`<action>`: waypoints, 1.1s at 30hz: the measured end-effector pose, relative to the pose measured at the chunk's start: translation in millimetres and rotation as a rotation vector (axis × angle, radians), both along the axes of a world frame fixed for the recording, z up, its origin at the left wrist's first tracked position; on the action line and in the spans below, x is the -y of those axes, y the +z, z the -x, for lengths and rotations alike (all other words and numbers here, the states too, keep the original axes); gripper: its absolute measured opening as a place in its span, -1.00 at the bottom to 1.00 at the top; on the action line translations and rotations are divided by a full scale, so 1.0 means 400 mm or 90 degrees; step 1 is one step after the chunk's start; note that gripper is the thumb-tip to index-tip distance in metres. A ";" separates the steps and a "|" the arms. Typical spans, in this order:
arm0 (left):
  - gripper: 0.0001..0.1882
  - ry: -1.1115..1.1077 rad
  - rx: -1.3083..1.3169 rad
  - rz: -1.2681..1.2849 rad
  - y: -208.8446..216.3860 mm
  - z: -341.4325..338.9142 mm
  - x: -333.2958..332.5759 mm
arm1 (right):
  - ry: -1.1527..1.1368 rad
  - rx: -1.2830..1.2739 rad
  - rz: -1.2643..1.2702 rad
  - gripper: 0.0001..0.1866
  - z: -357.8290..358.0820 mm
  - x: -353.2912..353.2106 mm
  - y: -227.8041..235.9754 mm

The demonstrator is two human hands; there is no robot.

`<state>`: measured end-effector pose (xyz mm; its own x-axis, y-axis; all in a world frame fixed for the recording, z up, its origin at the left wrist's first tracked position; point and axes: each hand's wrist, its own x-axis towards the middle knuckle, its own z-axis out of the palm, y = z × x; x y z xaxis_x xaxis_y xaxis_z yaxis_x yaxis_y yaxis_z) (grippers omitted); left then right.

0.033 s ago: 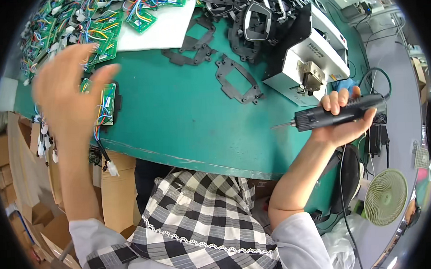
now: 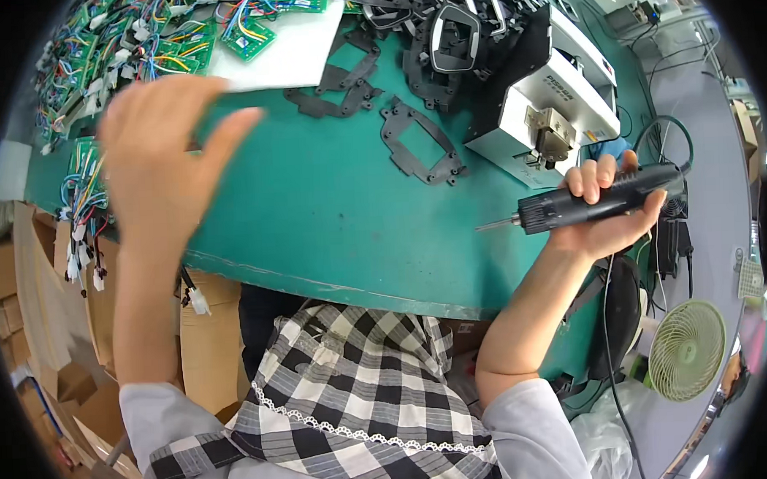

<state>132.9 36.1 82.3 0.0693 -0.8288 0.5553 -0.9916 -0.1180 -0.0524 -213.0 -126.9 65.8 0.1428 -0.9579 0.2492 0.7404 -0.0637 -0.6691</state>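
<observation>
My left hand (image 2: 165,158) hovers palm down over the left part of the table, its fingers and thumb apart, with nothing visible in it. It hides most of what lies beneath; below the wrist, a white connector (image 2: 199,302) on dark wires hangs over the table edge. Green circuit boards with coloured wires (image 2: 84,174) lie to the left of this hand. My right hand (image 2: 598,202) is wrapped around a black electric screwdriver (image 2: 627,190), whose bit points left above the table. Midway between the hands, a black plastic frame (image 2: 421,144) lies flat.
More wired boards (image 2: 82,64) are heaped at far left, beside a white foam sheet (image 2: 280,57). Black frames (image 2: 336,93) and grey-rimmed ones (image 2: 455,38) lie at the back. A white and black box-shaped machine (image 2: 556,98) stands near the screwdriver. A green fan (image 2: 687,351) is at right.
My left hand has moved to the right and now covers the wired board that showed beside it. My right hand with the electric screwdriver has shifted only slightly left.
</observation>
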 end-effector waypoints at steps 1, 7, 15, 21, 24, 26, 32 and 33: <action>-0.76 -0.097 -0.036 -0.004 -0.015 0.035 0.059 | 0.010 0.018 0.006 -0.37 -0.008 -0.003 -0.002; -0.80 -0.199 0.063 0.049 -0.109 0.118 0.435 | 0.095 0.068 0.041 -0.37 0.000 -0.016 -0.022; -0.94 -0.445 0.223 0.095 -0.068 0.071 0.498 | 0.125 0.097 0.051 -0.36 0.023 -0.021 -0.013; -0.80 -0.272 -0.055 0.229 -0.071 0.082 0.407 | 0.111 0.096 0.077 -0.35 0.032 -0.018 -0.012; -0.72 -0.305 -0.561 0.058 -0.054 0.155 0.287 | 0.132 0.108 0.101 -0.34 0.068 -0.010 -0.009; -0.66 -0.493 -0.442 -0.105 -0.102 0.177 0.224 | 0.172 0.148 0.110 -0.35 0.083 -0.007 -0.006; -0.74 -0.480 -0.246 -0.349 -0.110 0.247 0.184 | 0.154 0.125 0.112 -0.35 0.090 0.001 -0.022; -0.75 -0.467 -0.254 -0.248 -0.097 0.213 0.209 | 0.148 0.122 0.112 -0.35 0.089 -0.001 -0.023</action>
<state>47.5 -47.7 43.3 -0.4214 -0.8639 0.2759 -0.7639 0.5021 0.4054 -248.6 -126.6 56.7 0.2864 -0.8452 0.4513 0.8600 0.0191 -0.5099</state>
